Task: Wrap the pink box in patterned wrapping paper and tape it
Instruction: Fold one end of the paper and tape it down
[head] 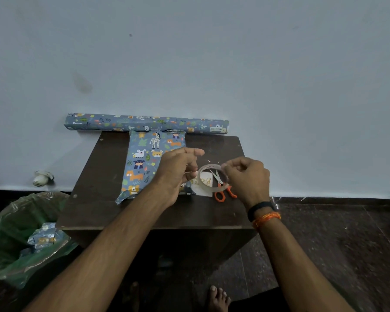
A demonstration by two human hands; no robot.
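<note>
The box (144,163) lies on the dark wooden table (99,199), covered in blue animal-patterned wrapping paper; no pink shows. Its paper ends stick out loose at the near and far sides. A clear tape roll (213,180) is held up just right of the box. My right hand (245,179) grips the roll at its right side. My left hand (178,174) is at the roll's left, fingers curled and pinching the tape's free end.
A roll of the same patterned paper (146,123) lies along the wall behind the table. Orange-handled scissors (223,188) and a small white card (204,184) lie under the tape roll. A green-lined bin (20,239) with paper scraps stands at the left. A bare foot (218,299) shows below.
</note>
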